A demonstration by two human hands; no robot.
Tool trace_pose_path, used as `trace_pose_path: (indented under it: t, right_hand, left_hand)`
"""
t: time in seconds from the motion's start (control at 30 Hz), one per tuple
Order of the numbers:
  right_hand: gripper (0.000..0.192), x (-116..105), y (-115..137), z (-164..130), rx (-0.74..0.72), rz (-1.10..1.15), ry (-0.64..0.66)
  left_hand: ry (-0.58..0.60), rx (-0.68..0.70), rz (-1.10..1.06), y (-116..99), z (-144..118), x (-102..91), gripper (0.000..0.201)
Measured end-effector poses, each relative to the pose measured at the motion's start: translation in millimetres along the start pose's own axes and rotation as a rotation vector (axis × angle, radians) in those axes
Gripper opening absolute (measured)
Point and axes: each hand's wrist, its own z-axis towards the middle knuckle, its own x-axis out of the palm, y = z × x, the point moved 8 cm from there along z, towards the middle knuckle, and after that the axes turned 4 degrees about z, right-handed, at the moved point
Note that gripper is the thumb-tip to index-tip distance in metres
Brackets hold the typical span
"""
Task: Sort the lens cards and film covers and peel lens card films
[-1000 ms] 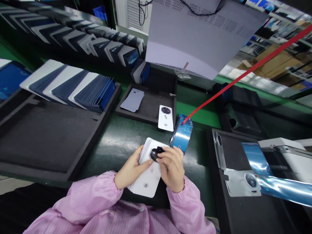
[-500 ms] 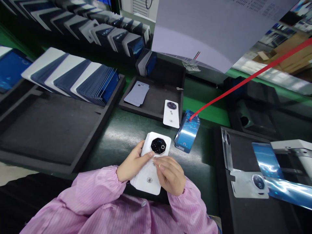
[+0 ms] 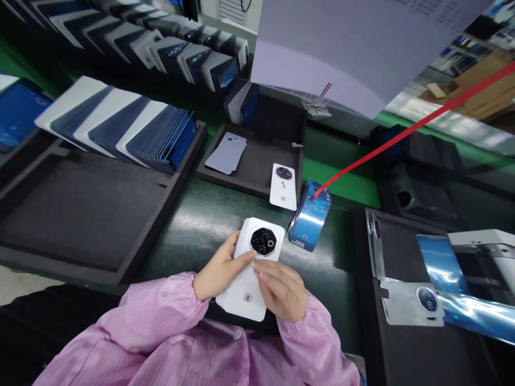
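A stack of white phone-shaped panels [image 3: 241,308], with a dark eight-sided camera design on the top one, lies tilted in front of me. My left hand [image 3: 219,271] grips the stack by its left edge, the thumb resting on the top panel just under the camera design. My right hand [image 3: 284,292] is closed over the right side of the panel, with thumb and fingertips pinched together close to the left thumb. Whatever the pinch contains is too small or hidden to tell. Part of the printing beneath the fingers is covered.
Ahead, a black tray [image 3: 257,145] holds grey panels [image 3: 227,153], with a white panel [image 3: 283,187] on its front edge. Right of that stands a stack of blue panels [image 3: 309,220] touched by a red strip [image 3: 402,136]. Larger trays flank both sides, the left tray [image 3: 80,214] carrying packed panels.
The camera view has shifted very slightly. The right fingertips have moved a little on the top panel, covering a bit more of the printing; the left hand keeps its grip.
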Motion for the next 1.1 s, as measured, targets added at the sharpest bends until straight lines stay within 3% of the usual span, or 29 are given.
trace_pose_path:
  t: [0.23, 0.57, 0.7, 0.77, 0.87, 0.93, 1.0, 1.07, 1.1]
  right_hand:
    - [0.032, -2.1, 5.2, 5.5, -0.048, 0.027, -0.009]
    - [0.033, -2.4, 3.0, 5.8, -0.025, -0.003, -0.006]
    - [0.036, -5.1, 2.2, 2.8, -0.024, -0.096, -0.039]
    - [0.043, -7.9, -4.1, 1.5, 0.045, -0.198, -0.060]
    - [0.061, -14.4, -24.1, -2.1, 0.274, -0.311, -0.089]
    - [0.068, -16.5, -38.0, -5.6, 0.422, -0.283, -0.080]
    - [0.062, -20.1, -49.2, -9.1, 0.531, -0.198, -0.081]
    - [0.055, -36.0, -58.9, -14.7, 0.623, -0.105, -0.191]
    - [0.054, -50.6, -63.3, -19.7, 0.664, -0.066, -0.307]
  left_hand:
    - [0.001, 0.038, 0.037, -2.6, 0.2, 0.0, 0.049]
    - [-0.038, 0.105, 0.130, -12.9, -2.2, -1.0, 0.044]
    - [-0.049, 0.072, 0.104, -10.9, -3.0, -1.1, 0.045]
    - [-0.029, 0.037, 0.045, -7.6, -3.6, 1.3, 0.047]
    - [0.030, -0.002, -0.049, -3.1, -5.0, 7.8, 0.054]
    - [0.061, -0.019, -0.084, -0.4, -5.9, 11.1, 0.059]
    - [0.079, -0.030, -0.106, 1.6, -6.5, 12.8, 0.061]
    - [0.079, -0.030, -0.115, 2.0, -6.7, 12.7, 0.060]
    - [0.073, -0.028, -0.115, 1.5, -6.8, 12.0, 0.059]
